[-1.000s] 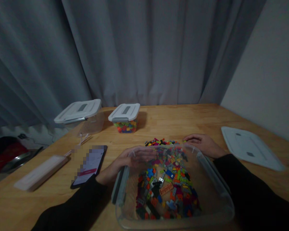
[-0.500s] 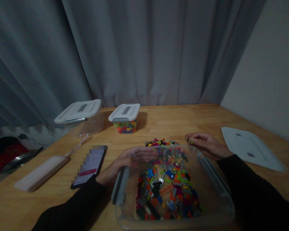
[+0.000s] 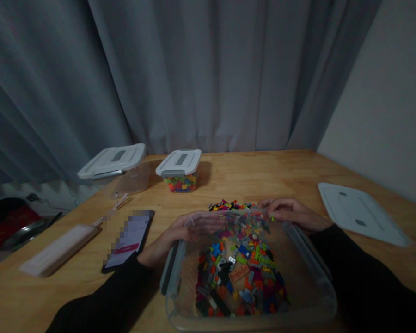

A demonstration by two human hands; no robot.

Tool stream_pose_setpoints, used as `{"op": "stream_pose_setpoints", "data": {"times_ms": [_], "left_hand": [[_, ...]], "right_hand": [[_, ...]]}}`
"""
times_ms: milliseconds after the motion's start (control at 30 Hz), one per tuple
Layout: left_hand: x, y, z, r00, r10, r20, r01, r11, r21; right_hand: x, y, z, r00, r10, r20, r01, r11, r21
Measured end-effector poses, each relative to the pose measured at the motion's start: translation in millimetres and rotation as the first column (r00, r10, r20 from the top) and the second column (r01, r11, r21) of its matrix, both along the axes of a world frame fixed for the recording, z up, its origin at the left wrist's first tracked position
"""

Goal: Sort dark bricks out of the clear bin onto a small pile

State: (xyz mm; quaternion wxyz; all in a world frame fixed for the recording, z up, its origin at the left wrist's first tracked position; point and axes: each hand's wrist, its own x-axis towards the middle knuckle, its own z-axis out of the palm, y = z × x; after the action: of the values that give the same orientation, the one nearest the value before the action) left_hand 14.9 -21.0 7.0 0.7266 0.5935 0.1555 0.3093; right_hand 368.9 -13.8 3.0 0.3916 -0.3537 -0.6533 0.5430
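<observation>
In front of me stands a clear plastic bin (image 3: 253,325) with many small coloured toy bricks (image 3: 239,273) scattered over its bottom. Beyond its far wall lies a heap of loose toy bricks (image 3: 230,205), partly hidden by the bin. My left hand (image 3: 190,225) is at the bin's far left corner, its fingers stretched out flat and partly seen through the clear plastic. My right hand (image 3: 291,212) is at the far right corner, above the rim. Its fingers are pinched, with a small yellow-green toy brick (image 3: 272,217) at the tips.
A white lid (image 3: 362,212) lies on the right. Left of the bin are a phone (image 3: 131,240) and a pale oblong case (image 3: 60,249). Farther back stand a small lidded box of bricks (image 3: 180,173) and a larger lidded clear box (image 3: 125,171).
My right hand has moved a little left, bringing the yellow-green toy brick to the bin's far rim. My left hand and the bin have stayed put.
</observation>
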Motion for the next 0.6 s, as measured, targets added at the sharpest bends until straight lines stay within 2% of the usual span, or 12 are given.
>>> {"op": "stream_pose_setpoints", "data": {"times_ms": [167,433,500,600], "left_hand": [[0.7,-2.0,3.5,1.000,0.011,-0.009,-0.011,1.000,-0.002],[-0.1,-1.5,2.8,1.000,-0.003,-0.008,0.003,1.000,0.021],[-0.2,-1.3,2.2,1.000,-0.004,-0.010,0.004,1.000,0.021],[0.3,-2.0,3.3,1.000,0.001,-0.012,0.000,1.000,0.025]], "right_hand": [[0.6,1.4,-2.5,0.999,0.014,-0.053,-0.016,0.999,-0.031],[2.0,1.4,-0.5,0.999,0.050,-0.022,-0.050,0.999,0.019],[1.8,1.2,-1.7,0.999,0.019,-0.042,-0.019,1.000,-0.004],[2.7,2.9,-4.5,0.994,-0.058,-0.091,0.048,0.993,-0.108]]}}
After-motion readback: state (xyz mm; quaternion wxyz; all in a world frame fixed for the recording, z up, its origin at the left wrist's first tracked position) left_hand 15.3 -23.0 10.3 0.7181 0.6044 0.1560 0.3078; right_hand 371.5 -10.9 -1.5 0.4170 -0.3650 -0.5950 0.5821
